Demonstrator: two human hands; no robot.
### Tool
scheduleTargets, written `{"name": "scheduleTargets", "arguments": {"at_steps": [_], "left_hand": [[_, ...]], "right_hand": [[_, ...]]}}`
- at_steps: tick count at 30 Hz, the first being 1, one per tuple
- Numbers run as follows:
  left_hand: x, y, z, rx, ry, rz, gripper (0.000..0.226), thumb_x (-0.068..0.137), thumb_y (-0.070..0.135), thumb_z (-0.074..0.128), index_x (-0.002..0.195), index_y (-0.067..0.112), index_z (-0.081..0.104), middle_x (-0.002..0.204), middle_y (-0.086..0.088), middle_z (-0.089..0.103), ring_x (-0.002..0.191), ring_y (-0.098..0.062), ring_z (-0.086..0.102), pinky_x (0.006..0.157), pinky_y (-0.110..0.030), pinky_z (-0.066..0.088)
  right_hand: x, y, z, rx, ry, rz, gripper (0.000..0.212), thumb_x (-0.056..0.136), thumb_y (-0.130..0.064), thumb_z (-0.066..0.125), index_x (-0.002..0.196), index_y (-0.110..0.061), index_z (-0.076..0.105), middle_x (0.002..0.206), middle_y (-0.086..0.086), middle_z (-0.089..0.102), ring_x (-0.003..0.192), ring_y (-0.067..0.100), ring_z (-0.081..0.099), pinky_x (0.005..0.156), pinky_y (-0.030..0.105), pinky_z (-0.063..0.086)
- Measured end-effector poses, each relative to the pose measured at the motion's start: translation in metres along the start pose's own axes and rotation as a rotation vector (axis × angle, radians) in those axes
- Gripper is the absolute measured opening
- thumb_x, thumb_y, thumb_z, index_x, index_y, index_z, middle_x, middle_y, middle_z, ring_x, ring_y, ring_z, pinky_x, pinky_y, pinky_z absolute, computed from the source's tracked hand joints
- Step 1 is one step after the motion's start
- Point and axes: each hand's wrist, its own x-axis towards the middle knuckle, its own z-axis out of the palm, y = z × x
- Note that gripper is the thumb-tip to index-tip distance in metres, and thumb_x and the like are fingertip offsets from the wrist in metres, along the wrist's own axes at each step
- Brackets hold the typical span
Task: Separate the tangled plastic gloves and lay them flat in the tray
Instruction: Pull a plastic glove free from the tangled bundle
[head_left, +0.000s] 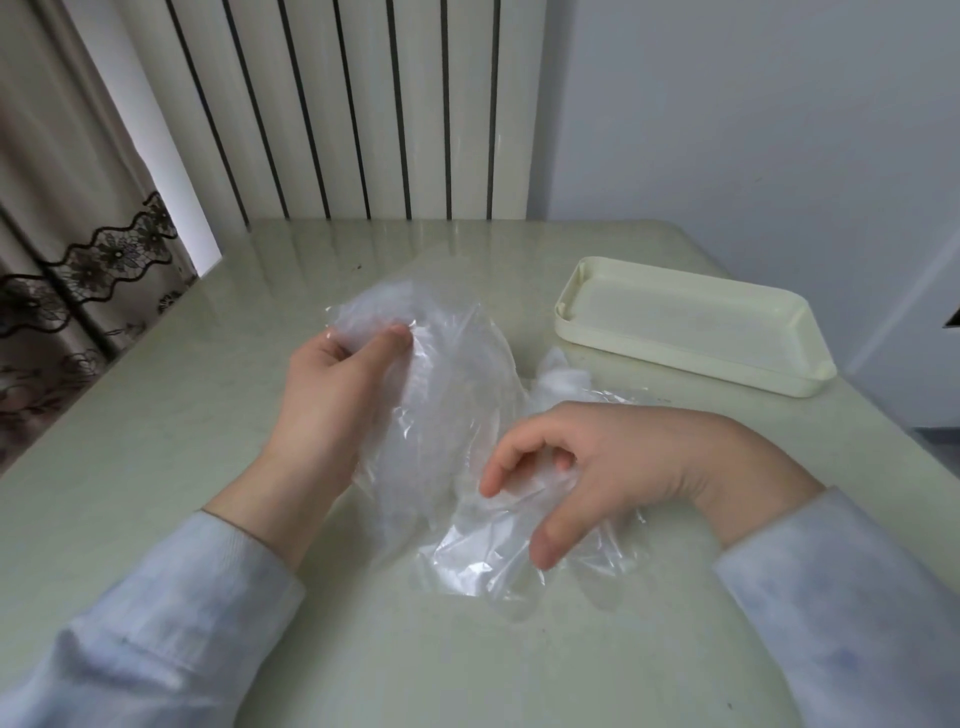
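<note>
The tangle of clear plastic gloves (457, 395) sits at the middle of the pale tabletop (156, 441), outside the tray, with both hands on it. The left hand (337, 384), at about 9 o'clock from the bundle, grips its upper end, thumb and curled fingers pinching the film and lifting that part off the surface. The right hand (597, 467), at about 4 o'clock, has its fingers curled and its thumb lowered over the lower part of the film, which spreads onto the tabletop beneath it. 1 more crumpled glove (563, 374) lies just beyond the right hand. The cream rectangular tray (675, 358) stands at 2 o'clock, near that crumpled piece but apart from it. Both forearms wear light blue sleeves (156, 623).
</note>
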Motion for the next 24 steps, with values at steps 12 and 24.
{"name": "scheduleTargets", "arguments": {"at_steps": [12,24], "left_hand": [[0.009,-0.010,-0.001,-0.032,-0.030,-0.002,0.016,0.090,0.028,0.074,0.092,0.013,0.068,0.056,0.004,0.048,0.049,-0.012,0.041,0.041,-0.016,0.029],[0.005,-0.008,0.002,-0.037,-0.048,-0.010,0.017,0.094,0.022,0.071,0.080,0.014,0.066,0.048,0.009,0.054,0.038,-0.006,0.045,0.037,-0.013,0.030]], "right_hand": [[0.011,-0.001,-0.005,0.695,0.549,-0.066,0.021,0.104,-0.018,0.056,0.089,-0.005,0.065,0.071,0.010,0.070,0.050,0.017,0.061,0.042,0.024,0.044],[0.012,0.008,-0.003,0.820,0.428,-0.221,0.053,0.082,0.024,0.064,0.120,-0.014,0.065,0.098,0.004,0.075,0.087,0.013,0.073,0.071,0.024,0.058]]}}
